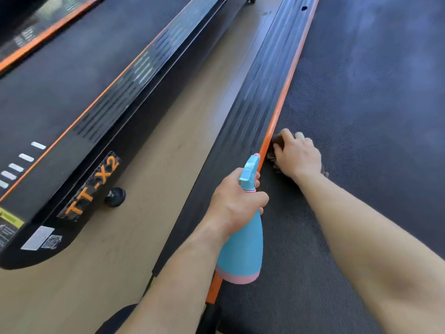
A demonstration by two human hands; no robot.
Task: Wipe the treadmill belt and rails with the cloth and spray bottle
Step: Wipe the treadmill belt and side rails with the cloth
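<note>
Item 1, two bare forearms, left point(178, 273) and right point(361, 237), reaching forward from the bottom edge; I take the low reach to mean the person is bent close over the deck.

Item 2, one pale blue plastic spray bottle with a pink base band point(243, 249); my left hand point(237, 201) is wrapped round its neck just under the trigger head, fingers curled tight; the bottle hangs over the seam of rail and belt, nozzle forward, which I judge keeps it ready for wetting the stretch ahead.

Item 3, one dark brown crumpled cloth point(276, 140); my right hand point(297, 156) lies on top of it, fingers bent over its far edge, pressing it onto the belt hard against the orange edge strip point(286, 88); I judge the corner along that strip is the part being wiped.

Item 4, one black textured treadmill belt point(361, 116), wide, to the right; one ribbed black side rail point(252, 104) beside it; the opposite rail is out of view.

Item 5, one neighbouring black treadmill point(72, 80) to the left, lettered TT-X2 point(94, 184), with one round black foot point(115, 196) on the light wooden floor point(156, 177).

Count: two hands, one bottle, one cloth, two treadmills.
</note>
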